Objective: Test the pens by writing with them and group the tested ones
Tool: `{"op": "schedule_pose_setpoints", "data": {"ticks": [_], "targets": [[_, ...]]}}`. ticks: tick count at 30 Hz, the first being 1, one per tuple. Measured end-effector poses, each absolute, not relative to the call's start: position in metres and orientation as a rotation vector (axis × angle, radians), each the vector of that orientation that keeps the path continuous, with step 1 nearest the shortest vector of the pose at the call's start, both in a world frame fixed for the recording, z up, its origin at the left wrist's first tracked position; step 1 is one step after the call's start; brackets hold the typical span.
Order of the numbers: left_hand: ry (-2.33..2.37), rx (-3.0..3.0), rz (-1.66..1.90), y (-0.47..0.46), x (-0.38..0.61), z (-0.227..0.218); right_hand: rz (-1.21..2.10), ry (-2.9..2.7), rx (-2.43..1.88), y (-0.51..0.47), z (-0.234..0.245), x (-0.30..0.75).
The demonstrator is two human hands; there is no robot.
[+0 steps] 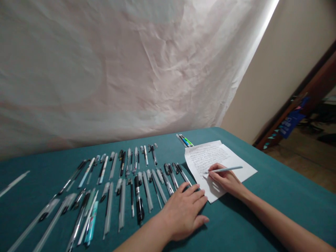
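My right hand (pixel 225 180) pinches a pale blue pen (pixel 233 168), its tip down on the sheet of paper (pixel 219 150). Lines of dark handwriting cover the upper and middle part of that sheet. My left hand (pixel 185 211) lies flat on the table with the fingers spread, holding nothing. Its fingertips are close to the left lower edge of the paper and to the near ends of several clear pens (pixel 173 177). Another white sheet (pixel 246 169) shows beneath the written one.
Rows of taken-apart pens, caps and refills (pixel 122 204) cover the left and middle of the green tablecloth (pixel 286 196). A thick black pen (pixel 139 201) lies among them. Several coloured pens (pixel 185 140) sit behind the paper. A pale curtain (pixel 131 70) hangs behind the table.
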State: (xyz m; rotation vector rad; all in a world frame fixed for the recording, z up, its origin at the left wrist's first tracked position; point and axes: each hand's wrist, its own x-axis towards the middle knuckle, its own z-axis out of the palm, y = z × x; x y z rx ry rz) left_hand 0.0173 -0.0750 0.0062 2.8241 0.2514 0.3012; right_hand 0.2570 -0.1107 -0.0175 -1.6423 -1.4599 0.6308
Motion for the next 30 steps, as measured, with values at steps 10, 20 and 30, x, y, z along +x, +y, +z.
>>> {"op": "schedule_pose_setpoints", "data": {"ticks": [10,20,30], "targets": [[0.256,2.813,0.287,-0.0752,0.0183,0.0040,0.493,-1.481,-1.732,-0.1113,-0.0232,0.2587],[0.262,2.808,0.278,-0.0740,0.0186,0.0064,0.465,-1.541,-1.727,-0.1110,-0.0255,0.2625],[0.266,2.820,0.284,-0.0748,0.0188,0.0064,0.472,-1.544,-1.710,-0.1121,-0.0227,0.2600]]}}
